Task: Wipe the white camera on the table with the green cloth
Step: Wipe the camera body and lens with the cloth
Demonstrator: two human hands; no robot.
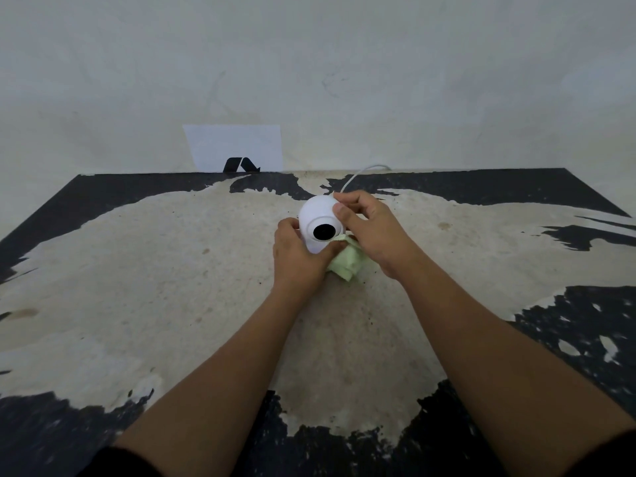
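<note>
A round white camera (317, 215) with a black lens facing me stands near the middle of the worn table (172, 287). Its white cable (354, 176) runs back toward the wall. My left hand (296, 256) cups the camera's lower left side, thumb under the lens. My right hand (368, 232) pinches the camera's upper right side with thumb and fingers. The crumpled green cloth (347, 263) lies on the table under and between both hands, touching the camera's base; whether either hand also grips it is hidden.
A white sheet of paper (237, 146) with a black mark leans on the wall behind the table's far edge. The tabletop is black with large peeled beige patches. The grey wall (344, 80) closes off the back.
</note>
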